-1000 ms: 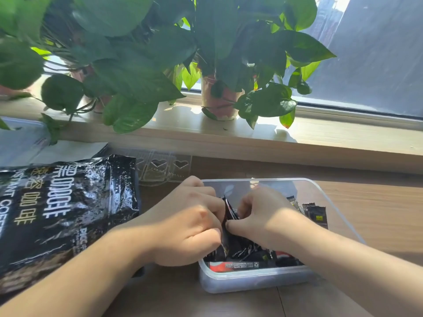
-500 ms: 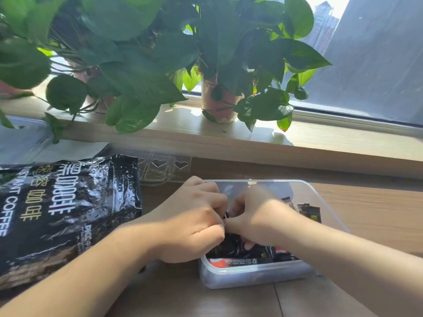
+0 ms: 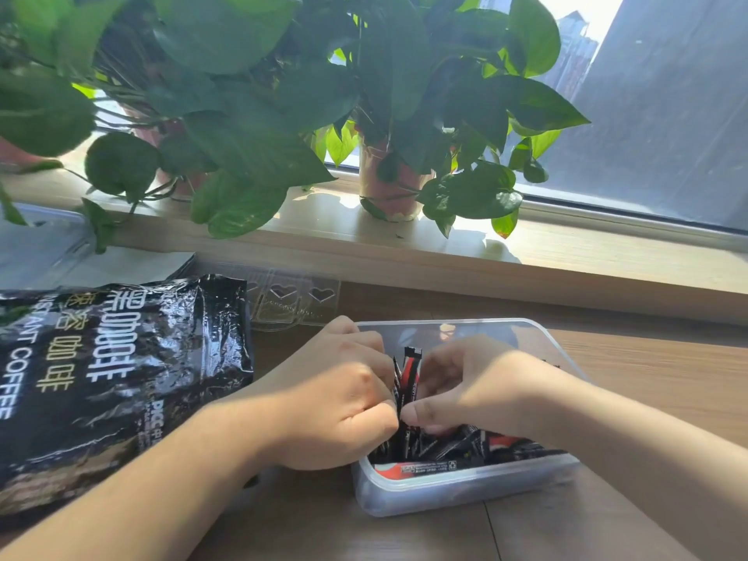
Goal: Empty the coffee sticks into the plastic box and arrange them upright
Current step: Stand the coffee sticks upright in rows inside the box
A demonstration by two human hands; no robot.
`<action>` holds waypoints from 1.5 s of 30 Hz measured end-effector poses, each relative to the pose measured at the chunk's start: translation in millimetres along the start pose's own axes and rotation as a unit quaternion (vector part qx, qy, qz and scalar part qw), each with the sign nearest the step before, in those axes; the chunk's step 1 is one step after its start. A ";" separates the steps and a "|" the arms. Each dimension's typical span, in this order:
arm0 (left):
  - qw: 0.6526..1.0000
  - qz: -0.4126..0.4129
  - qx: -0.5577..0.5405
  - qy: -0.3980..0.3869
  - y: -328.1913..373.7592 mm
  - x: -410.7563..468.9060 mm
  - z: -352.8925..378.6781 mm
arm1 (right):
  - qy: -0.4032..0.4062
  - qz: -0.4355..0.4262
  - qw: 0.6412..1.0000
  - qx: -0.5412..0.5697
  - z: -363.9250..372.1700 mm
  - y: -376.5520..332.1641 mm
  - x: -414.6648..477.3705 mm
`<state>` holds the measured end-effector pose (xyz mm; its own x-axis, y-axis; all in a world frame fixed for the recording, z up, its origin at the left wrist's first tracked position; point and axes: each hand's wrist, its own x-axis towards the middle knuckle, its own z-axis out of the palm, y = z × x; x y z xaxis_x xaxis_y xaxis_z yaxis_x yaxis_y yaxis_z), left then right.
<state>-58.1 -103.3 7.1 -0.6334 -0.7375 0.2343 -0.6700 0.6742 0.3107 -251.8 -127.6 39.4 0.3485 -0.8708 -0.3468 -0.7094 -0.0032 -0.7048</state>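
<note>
A clear plastic box [image 3: 465, 489] sits on the wooden table in front of me. Several black-and-red coffee sticks [image 3: 457, 449] lie loose on its floor. A small bunch of upright coffee sticks [image 3: 411, 368] stands at the box's left side. My left hand [image 3: 336, 394] curls round that bunch from the left. My right hand [image 3: 465, 382] pinches the same bunch from the right, thumb low against it. Both hands hide most of the box's inside.
A large black instant coffee bag [image 3: 109, 378] lies flat to the left of the box. Clear plastic packaging [image 3: 291, 299] with heart cut-outs lies behind it. Potted plants [image 3: 388, 184] stand on the windowsill [image 3: 566, 253] beyond the table.
The sticks between my hands now stand taller and show a red stripe. Both hands stay at the box's left side, with only small finger shifts.
</note>
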 end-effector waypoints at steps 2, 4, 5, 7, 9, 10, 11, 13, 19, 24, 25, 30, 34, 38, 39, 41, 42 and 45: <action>0.998 0.014 0.066 -0.009 -5.3 0.0 -1.4 | 0.031 0.001 0.999 0.030 4.9 3.0 3.0; 0.997 0.021 0.076 0.003 -4.0 -0.4 -2.2 | 0.062 -0.012 0.998 -0.003 10.2 4.3 5.6; 0.997 0.022 0.080 0.003 -4.0 0.1 -1.7 | 0.074 -0.024 0.997 -0.023 12.1 4.9 6.6; 0.997 0.022 0.070 0.019 -3.7 -0.2 -1.0 | 0.086 -0.042 0.994 -0.050 14.9 6.6 7.9; 0.997 0.016 0.063 0.030 -5.1 -0.7 -1.4 | 0.081 -0.049 0.994 -0.059 15.4 6.6 6.7; 0.998 0.011 0.060 0.029 -5.2 -0.9 -2.0 | 0.072 -0.050 0.995 -0.048 14.7 6.4 6.0; 0.998 0.009 0.057 0.037 -5.2 -1.3 -2.0 | 0.060 -0.051 0.996 -0.036 13.3 5.8 4.6; 0.998 0.006 0.059 0.034 -5.7 -1.3 -2.2 | 0.028 -0.056 0.997 -0.043 7.5 6.1 1.8; 0.997 0.020 0.067 0.022 -7.3 -0.4 -2.2 | -0.025 -0.058 0.993 -0.097 -5.6 3.2 -4.0; 0.998 0.021 0.058 0.029 -8.5 -0.8 -1.4 | 0.017 -0.091 0.981 -0.169 3.2 6.0 -0.9; 0.998 0.020 0.061 0.023 -8.0 -1.1 -1.6 | 0.022 -0.100 0.979 -0.176 4.0 7.1 -1.4; 0.999 0.000 0.039 -0.004 -4.2 -2.9 -4.2 | 0.019 -0.134 0.977 -0.167 -4.7 9.3 -4.5; 0.998 0.027 0.045 -0.018 -7.2 -2.8 -3.7 | -0.038 -0.124 0.970 -0.204 -14.7 7.2 -7.6; 0.998 0.023 0.056 -0.031 -9.1 -1.5 -2.9 | -0.033 -0.125 0.962 -0.240 -16.9 10.2 -5.6; 0.997 0.021 0.059 -0.032 -9.0 -1.3 -3.1 | -0.028 -0.121 0.960 -0.249 -17.1 11.3 -4.9; 0.996 0.021 0.073 -0.036 -8.9 -1.1 -3.4 | -0.030 -0.113 0.954 -0.276 -18.0 13.7 -3.4; 0.996 0.020 0.079 -0.038 -9.1 -1.2 -3.1 | -0.036 -0.113 0.950 -0.288 -18.4 15.4 -2.0; 0.996 0.006 0.078 -0.042 -6.6 -1.2 -1.7 | -0.063 -0.112 0.942 -0.311 -18.8 17.2 -0.9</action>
<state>-52.2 -106.9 6.3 -0.6674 -0.7279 0.1570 -0.7101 0.6856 0.1602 -275.8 -136.1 39.2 0.5737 -0.7494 -0.3306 -0.8178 -0.5011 -0.2831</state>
